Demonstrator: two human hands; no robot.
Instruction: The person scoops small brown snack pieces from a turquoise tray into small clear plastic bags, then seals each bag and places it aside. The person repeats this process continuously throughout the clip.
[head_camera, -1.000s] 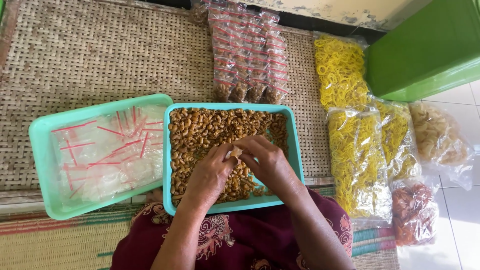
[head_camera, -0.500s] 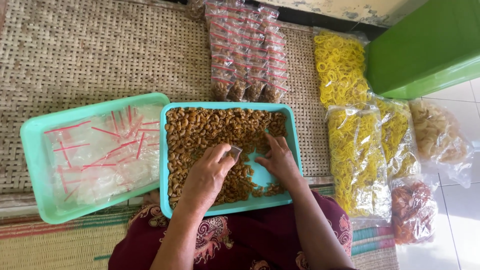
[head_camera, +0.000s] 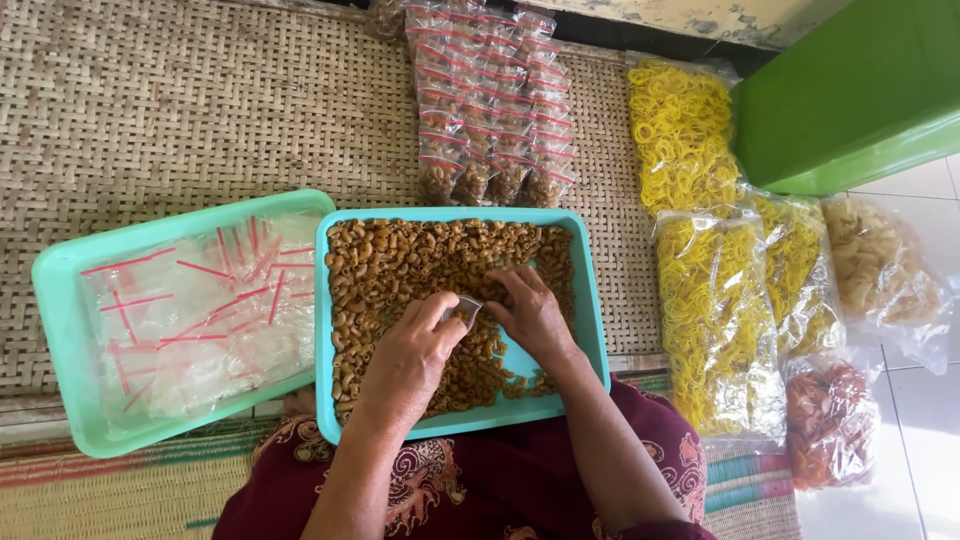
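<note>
A small clear plastic bag (head_camera: 468, 306) sits pinched between the thumb and fingers of the left hand (head_camera: 408, 362), its mouth turned toward the right hand (head_camera: 530, 314), which lies just beside it with fingers curled down onto the snacks; whether those fingers hold any pieces cannot be told. Both hands rest over the middle of a teal tray (head_camera: 592, 330) that lies on the person's lap, covered in dark red patterned cloth (head_camera: 480, 485). The tray is filled with small brown curled snacks (head_camera: 400, 265), thick on the left and far side, thinner near the right hand where bare tray bottom shows. Touching its left edge is a lighter green tray (head_camera: 60, 330) holding a heap of empty clear bags with red seal strips (head_camera: 200, 315). Beyond the teal tray, on the woven mat (head_camera: 200, 100), rows of filled small packets (head_camera: 495, 100) lie side by side. To the right are large clear bags of yellow ring-shaped snacks (head_camera: 710, 300), a bag of pale snacks (head_camera: 875, 265) and a bag of reddish ones (head_camera: 825, 420), the latter two on white floor tiles. A green box (head_camera: 850, 90) stands at the far right corner.
</note>
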